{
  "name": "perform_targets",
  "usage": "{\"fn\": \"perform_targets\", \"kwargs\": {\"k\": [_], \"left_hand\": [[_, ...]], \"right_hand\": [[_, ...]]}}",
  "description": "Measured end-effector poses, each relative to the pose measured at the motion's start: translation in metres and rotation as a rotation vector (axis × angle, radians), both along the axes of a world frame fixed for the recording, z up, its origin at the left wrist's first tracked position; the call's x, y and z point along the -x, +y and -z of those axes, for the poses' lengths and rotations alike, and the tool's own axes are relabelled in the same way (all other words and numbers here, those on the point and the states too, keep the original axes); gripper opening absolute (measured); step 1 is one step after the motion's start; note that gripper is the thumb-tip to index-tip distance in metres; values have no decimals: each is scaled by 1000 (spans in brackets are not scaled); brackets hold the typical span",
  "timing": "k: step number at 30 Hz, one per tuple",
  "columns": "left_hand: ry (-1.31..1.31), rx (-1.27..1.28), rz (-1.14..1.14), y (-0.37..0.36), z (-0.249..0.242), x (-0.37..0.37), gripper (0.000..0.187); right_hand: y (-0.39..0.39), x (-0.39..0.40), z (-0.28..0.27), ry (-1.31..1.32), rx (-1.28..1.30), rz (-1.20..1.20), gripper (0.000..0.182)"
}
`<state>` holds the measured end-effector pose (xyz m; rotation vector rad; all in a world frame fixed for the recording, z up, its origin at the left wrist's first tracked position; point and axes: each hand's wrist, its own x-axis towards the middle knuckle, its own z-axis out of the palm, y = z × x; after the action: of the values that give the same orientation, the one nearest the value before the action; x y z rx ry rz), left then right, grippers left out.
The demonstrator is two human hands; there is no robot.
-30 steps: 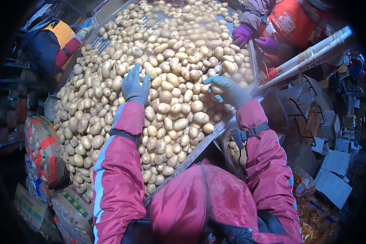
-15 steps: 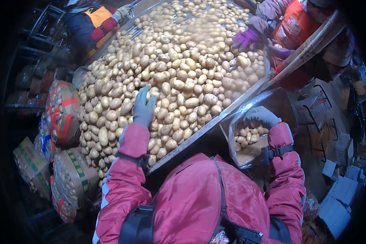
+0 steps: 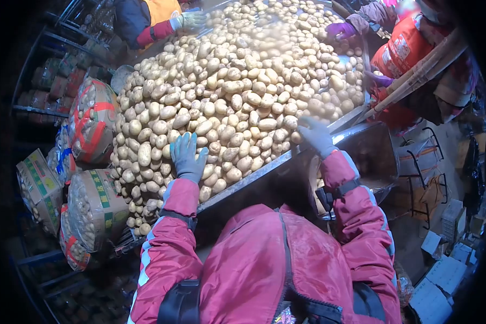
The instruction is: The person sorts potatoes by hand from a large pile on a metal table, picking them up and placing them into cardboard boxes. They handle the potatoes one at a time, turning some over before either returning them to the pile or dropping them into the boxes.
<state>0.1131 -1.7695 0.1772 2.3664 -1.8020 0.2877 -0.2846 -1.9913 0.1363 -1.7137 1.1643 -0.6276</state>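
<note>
A big heap of pale potatoes [image 3: 243, 81] fills a metal sorting table whose near rim [image 3: 254, 175] runs in front of me. My left hand [image 3: 188, 156], in a blue-grey glove, lies flat on the potatoes near that rim with fingers spread and nothing gripped. My right hand [image 3: 316, 135], also gloved, reaches over the rim at the heap's right corner, fingers apart on the potatoes. A clear plastic bag [image 3: 375, 156] hangs below the rim just right of my right arm.
Filled potato sacks [image 3: 92, 121] and printed cartons [image 3: 38, 186] stack up at the left. One co-worker's gloved hand [image 3: 189, 20] works the far left, another's purple glove [image 3: 338, 28] the far right. Long wrapped poles [image 3: 421, 67] lean at the right. Flat boxes [image 3: 448, 270] lie on the floor.
My right hand has left the bag and come back up over the rim onto the potatoes. My left hand slid nearer the rim. The view shifted, so the table sits further left.
</note>
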Motion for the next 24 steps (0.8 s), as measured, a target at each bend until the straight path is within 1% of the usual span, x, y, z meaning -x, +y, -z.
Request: {"fn": "perform_targets", "kwargs": {"k": [2,3,4,6,7,8,10,11,12,14,16,17,18,20,21,22,24], "left_hand": [[15,29,67,5,-3,-1,68],[-12,-1,64,5,-5,0,69],[-6,0,62,4,-7,-1,69],[30,2,87,7,-5,-5,69],[20,6,91,8,-3,-6,68],[30,31,115,8,-7,-6,67],[58,56,145,10,-9,-9,67],[65,65,144,11,-10,-12,67],[103,69,184,14,-11,-15,66],[149,83,224,16,-12,-20,66],[208,97,287,19,-13,-23,65],[205,91,288,19,-15,-23,64],[207,96,293,20,-14,-25,64],[256,92,314,20,-11,-28,63],[257,79,313,20,-13,-27,62],[260,78,318,20,-15,-28,62],[290,78,324,21,-16,-30,62]], "right_hand": [[-4,-29,3,281,135,31,45],[0,-42,-2,337,187,41,44],[0,-55,-8,342,188,40,44],[-2,-81,-14,598,195,93,44],[1,-93,-17,622,214,128,46],[-11,-96,12,659,282,139,41],[-43,-82,50,395,32,82,35],[-51,-66,55,268,292,-98,36],[-45,-75,27,-6,-216,197,32],[-35,-69,20,-551,-433,239,27],[-10,-72,-1,-456,-358,106,28],[-1,-75,-7,-433,-389,57,34],[4,-81,-11,-747,-836,159,37],[14,-95,8,-608,-693,140,40],[29,-107,-8,-352,-504,147,37],[37,-119,-2,-307,-276,47,30],[50,-148,-17,-141,469,-213,26]]}}
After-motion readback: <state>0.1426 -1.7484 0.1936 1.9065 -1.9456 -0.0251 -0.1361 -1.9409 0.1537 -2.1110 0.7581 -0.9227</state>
